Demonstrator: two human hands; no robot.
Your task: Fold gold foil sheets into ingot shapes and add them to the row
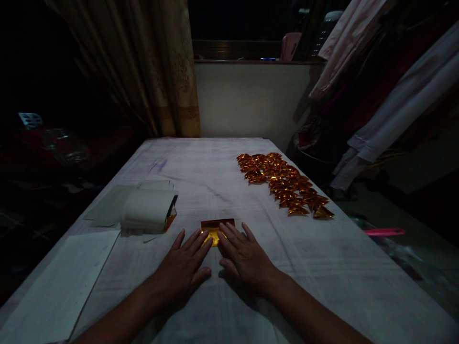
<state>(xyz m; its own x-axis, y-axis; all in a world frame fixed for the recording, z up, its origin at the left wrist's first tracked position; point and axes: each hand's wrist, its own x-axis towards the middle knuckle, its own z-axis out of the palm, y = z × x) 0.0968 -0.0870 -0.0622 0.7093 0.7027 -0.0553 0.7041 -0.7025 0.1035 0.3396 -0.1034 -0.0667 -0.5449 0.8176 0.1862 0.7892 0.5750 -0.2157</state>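
A small piece of shiny gold foil paper (215, 240) lies on the cloth-covered table, its far edge showing as a dark reddish strip that looks folded or rolled. My left hand (182, 267) rests with fingers stretched out, the tips on the foil's left side. From the other side, my right hand (245, 260) lays its spread fingers over the foil's right part. Both hands hide portions of the sheet. To the right and farther back sit several folded gold foil pieces (287, 186), puffed and pointed, in slanting rows.
At left lie a curled stack of pale sheets (147, 208) with gold at its edge and a flat white sheet (60, 282). A curtain (168, 71) hangs behind. Clothes (390, 105) hang at right, above a pink handle (384, 232). A pink cup (290, 46) stands on the ledge.
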